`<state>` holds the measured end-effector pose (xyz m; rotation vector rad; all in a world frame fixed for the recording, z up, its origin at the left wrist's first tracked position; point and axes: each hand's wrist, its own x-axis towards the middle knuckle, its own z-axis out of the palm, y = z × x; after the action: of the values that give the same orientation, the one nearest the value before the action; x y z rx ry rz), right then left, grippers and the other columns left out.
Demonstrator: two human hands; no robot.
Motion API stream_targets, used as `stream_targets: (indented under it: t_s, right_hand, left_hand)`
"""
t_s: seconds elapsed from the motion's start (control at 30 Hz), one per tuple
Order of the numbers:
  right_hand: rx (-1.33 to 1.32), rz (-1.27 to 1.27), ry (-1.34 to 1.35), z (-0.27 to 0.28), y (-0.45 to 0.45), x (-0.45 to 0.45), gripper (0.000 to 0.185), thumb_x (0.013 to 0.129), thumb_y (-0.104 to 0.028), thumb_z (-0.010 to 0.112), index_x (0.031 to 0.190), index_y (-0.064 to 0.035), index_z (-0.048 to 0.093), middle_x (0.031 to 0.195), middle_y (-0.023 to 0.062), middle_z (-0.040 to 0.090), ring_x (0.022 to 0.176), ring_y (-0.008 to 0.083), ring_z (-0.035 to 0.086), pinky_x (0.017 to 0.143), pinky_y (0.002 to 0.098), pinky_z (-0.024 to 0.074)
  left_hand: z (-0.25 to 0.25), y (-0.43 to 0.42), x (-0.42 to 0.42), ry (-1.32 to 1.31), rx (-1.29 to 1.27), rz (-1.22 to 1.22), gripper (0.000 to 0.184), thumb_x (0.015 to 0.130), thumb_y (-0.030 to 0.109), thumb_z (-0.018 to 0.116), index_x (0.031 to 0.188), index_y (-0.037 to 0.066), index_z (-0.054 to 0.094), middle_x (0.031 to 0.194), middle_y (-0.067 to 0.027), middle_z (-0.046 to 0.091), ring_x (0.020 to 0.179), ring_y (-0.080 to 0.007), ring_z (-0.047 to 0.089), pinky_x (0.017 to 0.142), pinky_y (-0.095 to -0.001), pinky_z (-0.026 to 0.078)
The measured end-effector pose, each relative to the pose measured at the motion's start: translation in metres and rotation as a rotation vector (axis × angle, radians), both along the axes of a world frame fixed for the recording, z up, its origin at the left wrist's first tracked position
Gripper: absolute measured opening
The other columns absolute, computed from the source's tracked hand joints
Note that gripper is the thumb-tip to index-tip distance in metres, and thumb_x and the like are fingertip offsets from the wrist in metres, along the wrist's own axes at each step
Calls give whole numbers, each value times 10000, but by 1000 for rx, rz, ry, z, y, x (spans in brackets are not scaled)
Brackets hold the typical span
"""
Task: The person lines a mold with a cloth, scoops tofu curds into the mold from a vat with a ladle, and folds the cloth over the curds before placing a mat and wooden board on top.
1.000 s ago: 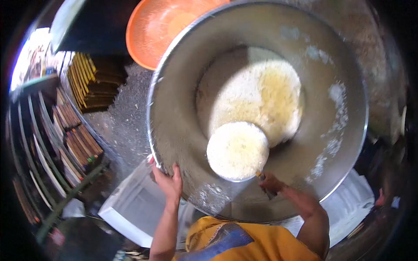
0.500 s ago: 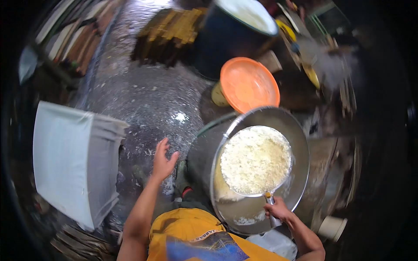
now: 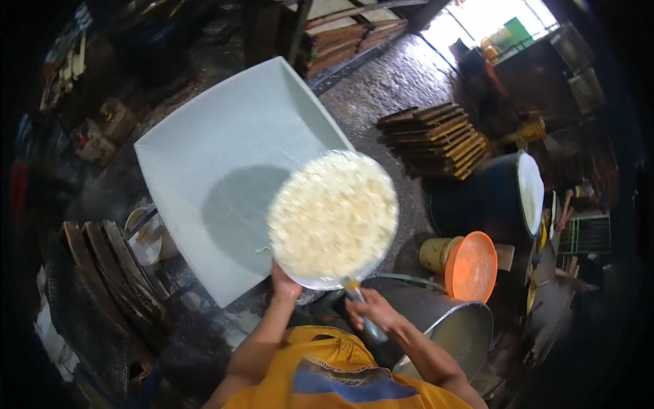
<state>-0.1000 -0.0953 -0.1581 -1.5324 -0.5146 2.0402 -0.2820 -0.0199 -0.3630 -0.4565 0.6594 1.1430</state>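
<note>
Your right hand (image 3: 373, 311) is wrapped around the metal handle (image 3: 366, 314) of a large round pan (image 3: 333, 216) heaped with pale, crumbly white-and-yellow food. Your left hand (image 3: 286, 286) supports the pan at its near left edge; its fingers are mostly hidden, so how widely they spread, you cannot tell. You have the pan over the near right part of a wide, square-cornered white tray (image 3: 225, 123), its shadow falling inside. To your right stand a large round metal vessel (image 3: 468, 330), a shallow orange plastic basin (image 3: 471, 266) and, farther off, a dark blue drum (image 3: 477, 195).
</note>
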Motion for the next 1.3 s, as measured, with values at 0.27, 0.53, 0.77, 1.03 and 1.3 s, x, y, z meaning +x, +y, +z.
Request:
stream_targets:
  t_s: [0.27,0.53,0.77,1.03,1.3]
  right_hand:
    - [103,453,-113,-126,181,-86,123,842,-82,571,765,14,566,614,63,555,548,146,560,506,302,470]
    - [754,-295,-933,-58,248,-42,227,791,-69,670,913,25,503,688,69,532,563,151,542,506,313,475]
    - [851,-948,-566,102,45,127,214,843,-63,652,976,-13,493,789,43,569,657,81,543,592,238,440]
    - [346,-1601,-434,-32,-377,268,143,883,-124,606,913,-41,494,685,33,517,520,95,501,450,268,435]
    - [-747,-2589,-237,-372,-533,193,204,845,-116,584,979,22,515,732,111,559,540,212,572,444,338,474]
  left_hand:
    - [-36,-15,15,150,3,52,378,909,374,424,1152,112,546,1079,-26,586,957,-163,576,811,-327,474]
    - [4,-6,14,350,-156,97,525,867,498,573,1267,171,479,1233,30,533,1137,-171,462,939,-364,320]
    - [36,-3,22,507,-128,-92,880,770,730,511,1429,189,293,1457,-67,318,1304,-300,319,993,-639,229]
    - [47,-93,191,1027,654,-1210,480,907,351,593,1266,61,460,1352,-119,425,1024,-292,598,818,-364,507]
    - [43,-265,400,1045,1559,-1847,523,1005,331,408,1398,-1,318,1406,-134,364,1232,-253,445,1023,-364,357]
